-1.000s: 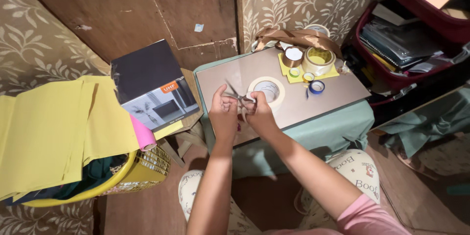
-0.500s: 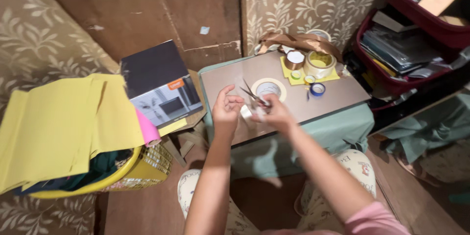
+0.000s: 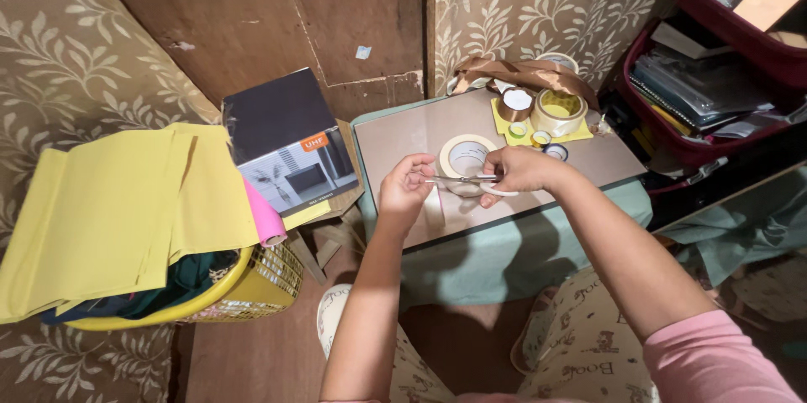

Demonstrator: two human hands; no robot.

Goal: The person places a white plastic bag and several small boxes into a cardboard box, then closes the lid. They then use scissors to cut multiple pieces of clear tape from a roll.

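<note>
1. Head view, work status: the right hand [image 3: 523, 171] grips a pair of scissors [image 3: 471, 179] by the white handle loops, blades pointing toward 9 o'clock. The left hand [image 3: 403, 193] pinches the top of a short strip of pale tape [image 3: 434, 208] that hangs down from its fingers. The blade tips sit at the strip's upper end. Judged from this, the strip has been drawn out and the cut is in hand; whether it is completed cannot be told.

2. Head view, source roll: the wide cream tape roll [image 3: 465, 157] lies flat on the small table [image 3: 395, 134], just beyond the hands at 12 o'clock.

3. Head view, containers:
   - Yellow basket [image 3: 220, 290] at 9 o'clock: holds dark green cloth, with yellow paper sheets [image 3: 109, 210] draped over it and a pink roll [image 3: 264, 216] at its right edge.
   - Red shelf unit [image 3: 672, 130] at 2 o'clock: holds stacked notebooks and papers.
   - Yellow pad [image 3: 528, 127] at the table's far corner carries several smaller tape rolls [image 3: 558, 110].

4. Head view, adjacent item: a dark cardboard box [image 3: 290, 151] stands at 10 o'clock, beside the table.
</note>
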